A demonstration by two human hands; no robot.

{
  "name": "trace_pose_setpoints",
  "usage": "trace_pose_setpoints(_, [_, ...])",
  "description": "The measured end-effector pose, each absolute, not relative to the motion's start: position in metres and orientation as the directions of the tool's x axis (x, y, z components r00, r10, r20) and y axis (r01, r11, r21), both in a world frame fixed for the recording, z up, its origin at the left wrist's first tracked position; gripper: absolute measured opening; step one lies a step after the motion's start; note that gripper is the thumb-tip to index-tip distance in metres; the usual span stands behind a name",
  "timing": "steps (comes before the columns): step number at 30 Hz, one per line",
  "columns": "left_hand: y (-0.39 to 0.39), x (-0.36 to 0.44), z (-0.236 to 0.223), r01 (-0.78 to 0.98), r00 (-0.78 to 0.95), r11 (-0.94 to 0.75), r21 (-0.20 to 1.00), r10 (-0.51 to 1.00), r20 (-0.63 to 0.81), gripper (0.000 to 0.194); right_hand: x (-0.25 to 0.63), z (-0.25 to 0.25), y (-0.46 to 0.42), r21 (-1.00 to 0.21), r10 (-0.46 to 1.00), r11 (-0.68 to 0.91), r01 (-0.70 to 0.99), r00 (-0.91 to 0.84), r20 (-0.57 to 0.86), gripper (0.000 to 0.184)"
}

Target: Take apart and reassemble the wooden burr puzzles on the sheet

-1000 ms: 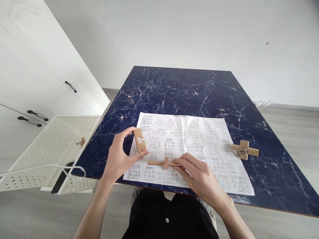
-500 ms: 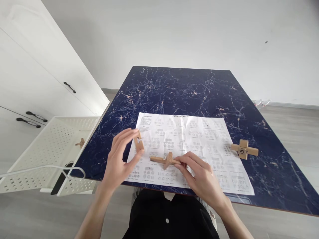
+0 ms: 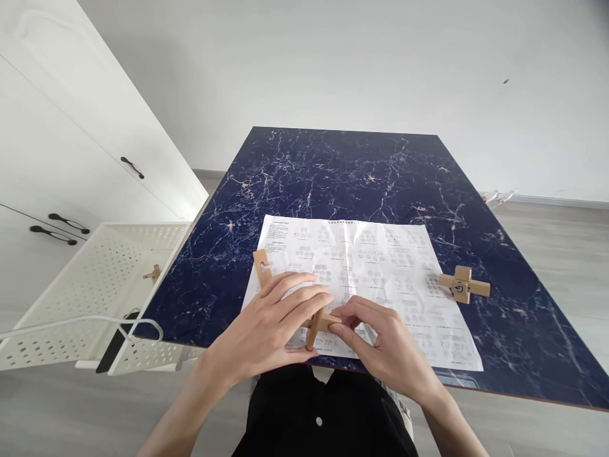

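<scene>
Facing a pale grey wall [image 3: 333, 63] across a dark blue, white-veined table [image 3: 314, 171]. Holding crossed wooden bars [image 3: 322, 322] low over the near part of a printed sheet [image 3: 349, 254], close to the table's front edge. Pinching the right end of the flat bar between thumb and fingers of the right hand [image 3: 385, 339]. Arching the left hand [image 3: 269, 327] over the crossing bar, bracketing that bar between the fingers, laid side by side above, and the thumb below; hiding much of the flat bar's left part. Showing a notched wooden block [image 3: 261, 265] just past the left knuckles, by the sheet's left edge, hiding its lower end behind the hand. Having, well apart to the right, a cross-shaped wooden block [image 3: 462, 284] with a dark mark on its face, lying at the sheet's right edge. Wearing a black shirt [image 3: 285, 412] with a white button. Overlooking, left of the table, a white perforated basket [image 3: 102, 270] containing a small wooden piece [image 3: 155, 273], with a white cable [image 3: 71, 318] looping above. Bordering that side with a white cabinet [image 3: 71, 95] bearing black handles [image 3: 124, 159].
</scene>
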State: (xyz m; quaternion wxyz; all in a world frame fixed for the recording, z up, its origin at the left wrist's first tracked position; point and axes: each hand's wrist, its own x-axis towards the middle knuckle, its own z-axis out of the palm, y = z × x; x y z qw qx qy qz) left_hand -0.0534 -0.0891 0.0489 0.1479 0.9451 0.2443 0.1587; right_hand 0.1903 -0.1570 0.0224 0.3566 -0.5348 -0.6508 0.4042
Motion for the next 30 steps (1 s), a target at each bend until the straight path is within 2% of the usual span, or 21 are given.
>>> trace_pose_setpoints(3, [-0.089, -0.057, 0.050, 0.405, 0.820, -0.842, 0.355, 0.507, 0.266, 0.075, 0.194, 0.022, -0.156, -0.914, 0.982, 0.085, 0.398, -0.190, 0.008, 0.019])
trace_pose_setpoints(7, [-0.087, -0.066, 0.053, 0.424, 0.801, -0.831, 0.359, 0.529, 0.278, 0.078, 0.203, 0.023, -0.154, -0.896, 0.982, 0.075, 0.438, -0.188, -0.010, 0.023])
trace_pose_setpoints(13, [-0.083, -0.084, 0.050, 0.503, 0.757, -0.782, 0.368, 0.605, 0.249, 0.086, 0.209, 0.026, -0.147, -0.884, 0.978, 0.046, 0.466, -0.201, -0.055, 0.025])
trace_pose_setpoints(21, [-0.089, -0.092, 0.053, 0.548, 0.732, -0.745, 0.381, 0.647, 0.211, 0.083, 0.203, 0.031, -0.138, -0.894, 0.958, 0.034, 0.446, -0.270, -0.098, 0.027])
trace_pose_setpoints(25, [-0.087, -0.117, 0.054, 0.614, 0.659, -0.706, 0.353, 0.704, 0.263, 0.083, 0.220, 0.028, -0.135, -0.878, 0.985, 0.001, 0.479, -0.154, -0.083, 0.033])
trace_pose_setpoints(28, [-0.083, -0.138, 0.047, 0.728, 0.523, -0.589, 0.352, 0.808, 0.269, 0.081, 0.224, 0.022, -0.131, -0.868, 0.997, -0.068, 0.491, 0.010, -0.072, 0.041])
trace_pose_setpoints(30, [-0.079, -0.144, 0.038, 0.787, 0.440, -0.491, 0.373, 0.871, 0.218, 0.086, 0.214, 0.017, -0.128, -0.881, 0.997, -0.080, 0.467, 0.056, -0.060, 0.045])
